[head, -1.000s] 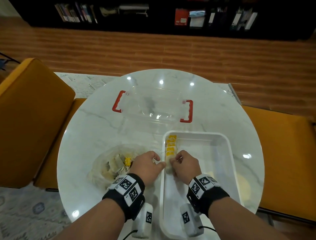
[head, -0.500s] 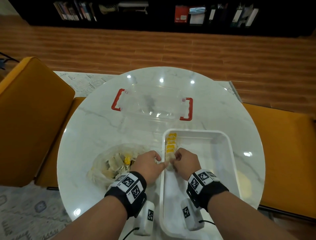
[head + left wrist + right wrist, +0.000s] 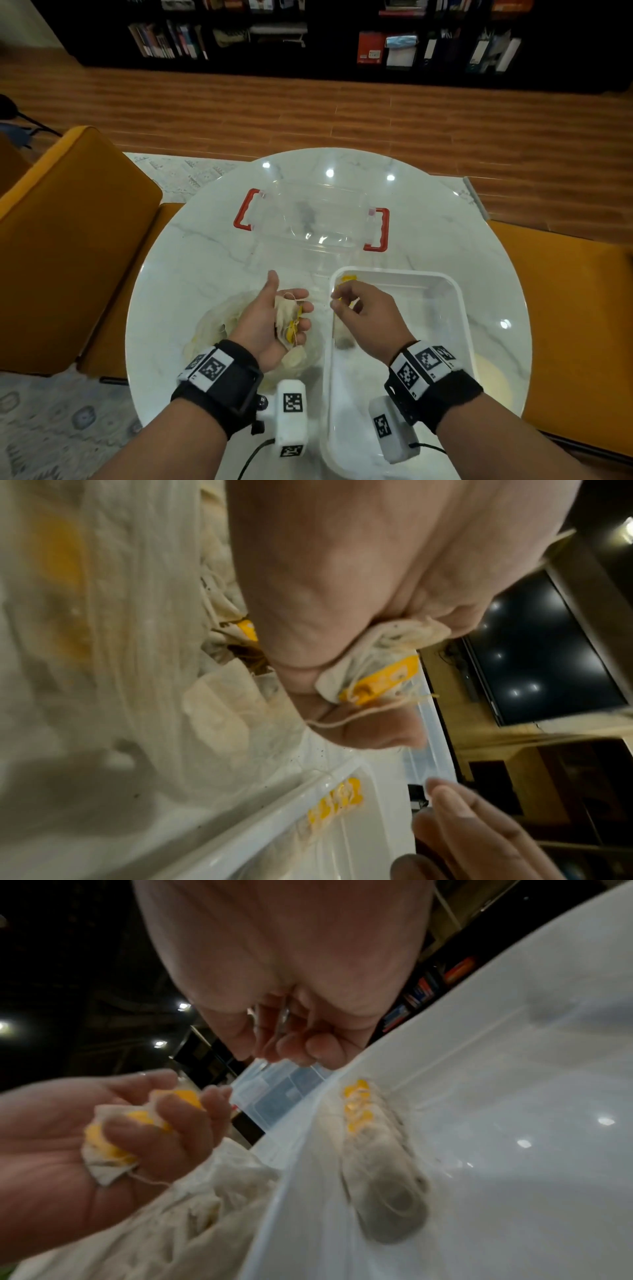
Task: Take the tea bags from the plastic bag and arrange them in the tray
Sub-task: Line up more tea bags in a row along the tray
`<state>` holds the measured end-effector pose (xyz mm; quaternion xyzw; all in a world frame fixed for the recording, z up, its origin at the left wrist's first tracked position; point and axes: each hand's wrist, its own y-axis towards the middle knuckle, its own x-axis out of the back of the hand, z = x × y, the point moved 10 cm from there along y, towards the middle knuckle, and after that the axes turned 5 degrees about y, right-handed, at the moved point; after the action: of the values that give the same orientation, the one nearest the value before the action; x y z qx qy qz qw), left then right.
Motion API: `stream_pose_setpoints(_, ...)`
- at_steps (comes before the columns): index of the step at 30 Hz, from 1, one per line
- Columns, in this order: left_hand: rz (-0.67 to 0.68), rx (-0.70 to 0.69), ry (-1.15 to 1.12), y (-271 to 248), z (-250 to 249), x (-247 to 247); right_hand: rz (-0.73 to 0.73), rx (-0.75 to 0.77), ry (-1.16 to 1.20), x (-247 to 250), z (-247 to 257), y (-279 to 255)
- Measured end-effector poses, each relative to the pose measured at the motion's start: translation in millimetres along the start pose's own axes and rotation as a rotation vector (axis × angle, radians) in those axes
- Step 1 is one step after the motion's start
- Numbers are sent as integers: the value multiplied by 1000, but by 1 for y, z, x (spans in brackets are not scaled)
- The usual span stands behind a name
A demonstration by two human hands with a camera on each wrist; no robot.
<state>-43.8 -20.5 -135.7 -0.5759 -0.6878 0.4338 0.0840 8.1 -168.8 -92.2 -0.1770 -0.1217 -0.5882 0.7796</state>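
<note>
- Round white marble bench point(image 3: 205, 260): carries all the items listed below.
- Left hand point(image 3: 270, 318): palm up above the bag, fingers curled round a small bunch of cream paper tea bags with yellow tags point(image 3: 289, 322); a loose string trails from the bunch.
- Right hand point(image 3: 363, 311): raised over the near left part of the tray, fingertips drawn together; a bit of yellow shows at them in the head view, but whether they pinch a tag or string cannot be told.
- Crumpled clear plastic bag point(image 3: 212, 322): lies on the bench left of the tray, under the left hand, with more tea bags inside.
- White rectangular plastic tray point(image 3: 459, 308): front right of the bench, just beside the bag.
- Row of tea bags already in the tray point(image 3: 359, 1110): laid along its left wall, yellow tags at the far end.
- Clear plastic lid with red handles point(image 3: 315, 219): flat on the bench beyond the tray and both hands.
- Mustard-yellow seats point(image 3: 68, 240): on either side of the bench.
</note>
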Motion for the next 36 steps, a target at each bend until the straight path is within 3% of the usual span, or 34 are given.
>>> stream_pose_setpoints(4,12,-3,-88,-10,-5,-3,137,125,67,-14,36,-8)
stream_pose_setpoints(7,51,-12,-123,-15,-7,-9,178,215,-22,-19,56,-10)
stream_pose_setpoints(12,137,-5,-116,-26,-6,-23,283,225,-186,-32,64,-9)
stream_pose_setpoints(17,157,-11,-98,-31,-4,-30,263,252,-151,-25,75,-12)
stream_pose_setpoints(21,109,-11,-137,-33,0,-29,236,254,-139,-16,79,-13)
stream_pose_setpoints(25,76,41,-203,-26,12,-27,227,228,119,-3,97,-13)
stream_pose_setpoints(31,-55,-6,-243,-19,16,-23,198,296,338,19,127,-16)
stream_pose_setpoints(33,-113,-51,-226,-14,12,-17,169,317,382,29,135,-17)
stream_pose_setpoints(36,-215,-248,-52,-15,-11,-3,119,338,428,42,141,-15)
